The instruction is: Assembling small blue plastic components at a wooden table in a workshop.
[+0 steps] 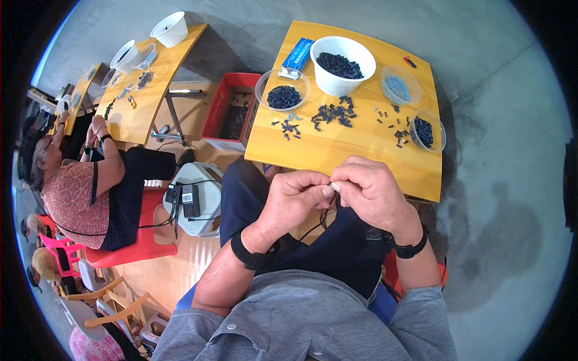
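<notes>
My left hand (295, 195) and my right hand (374, 191) meet just off the near edge of the table. Thumbs and forefingers are pinched together, fingertip to fingertip. Something small and dark shows between them, mostly hidden by the fingers, so I cannot make out its kind. Beyond the hands lies a loose pile of short black pieces (334, 114) on the yellow wooden table (355, 147). Behind the pile stands a white bucket (322, 77) full of similar black pieces. A clear round tub (306, 99) at the left also holds small black pieces.
At the table's right are a tub of light blue pieces (396, 88) and a tub of black pieces (424, 131). A blue box (297, 55) and a small red-and-black tool (410, 62) lie farther back. Left are a red bin (218, 111), a grey stool (201, 204) and a seated co-worker (78, 186).
</notes>
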Demonstrator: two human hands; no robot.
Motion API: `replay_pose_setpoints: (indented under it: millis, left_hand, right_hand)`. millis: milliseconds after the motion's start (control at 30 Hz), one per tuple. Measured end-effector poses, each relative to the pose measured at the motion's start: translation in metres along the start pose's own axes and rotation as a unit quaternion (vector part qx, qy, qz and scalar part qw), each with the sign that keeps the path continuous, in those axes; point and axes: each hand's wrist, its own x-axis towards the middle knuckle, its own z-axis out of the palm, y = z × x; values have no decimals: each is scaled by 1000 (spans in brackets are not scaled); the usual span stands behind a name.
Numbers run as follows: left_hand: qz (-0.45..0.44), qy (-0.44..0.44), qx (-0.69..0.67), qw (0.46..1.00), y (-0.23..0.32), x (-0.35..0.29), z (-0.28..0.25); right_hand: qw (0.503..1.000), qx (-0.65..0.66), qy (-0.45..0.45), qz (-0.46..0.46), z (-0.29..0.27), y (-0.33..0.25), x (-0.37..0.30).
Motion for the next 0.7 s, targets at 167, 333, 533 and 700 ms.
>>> replay_pose_setpoints:
  millis: [167,333,533,700]
  left_hand:
    - [3,-1,-32,999,1,0,0]
    - [5,-9,-65,998,4,0,0]
    - [7,-27,-68,997,9,-1,-1]
    - [5,-29,-76,997,7,0,-2]
  right_hand:
    - [999,38,23,24,2,-3,-3]
    - [986,128,106,32,16,0,-13]
    - [992,82,90,-23,11,3,-12]
    - [992,51,98,-64,11,7,-10]
